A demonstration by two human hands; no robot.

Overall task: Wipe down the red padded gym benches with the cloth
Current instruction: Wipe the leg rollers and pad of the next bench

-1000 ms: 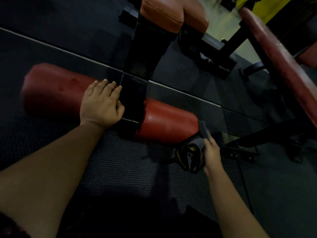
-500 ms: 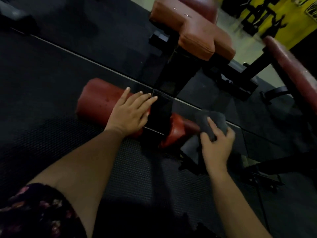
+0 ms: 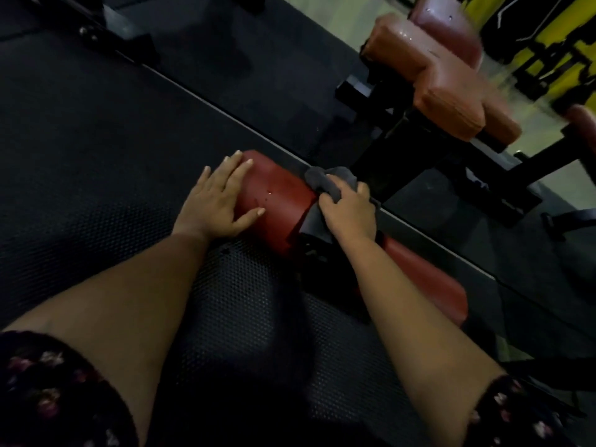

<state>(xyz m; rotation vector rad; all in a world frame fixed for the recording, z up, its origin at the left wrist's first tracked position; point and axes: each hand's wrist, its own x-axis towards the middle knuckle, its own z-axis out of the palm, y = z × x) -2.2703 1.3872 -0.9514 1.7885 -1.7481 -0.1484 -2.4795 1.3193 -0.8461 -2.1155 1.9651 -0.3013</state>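
- Left grip (image 3: 216,201) is spread wide, flat on the red roller pad (image 3: 277,204), down by the floor mat (image 3: 96,140).
- Right grip (image 3: 350,212) holds the grey cloth (image 3: 322,182) bunched against that pad's inner end.
- The cloth's lower part fades into shadow; the upper bench pad (image 3: 445,82) is blurred.

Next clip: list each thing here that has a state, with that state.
left hand: flat, fingers straight, rests on the red roller pad.
right hand: grips the cloth.
cloth: bunched, pressed against the red roller pad.
upper bench pad: untouched, blurred.
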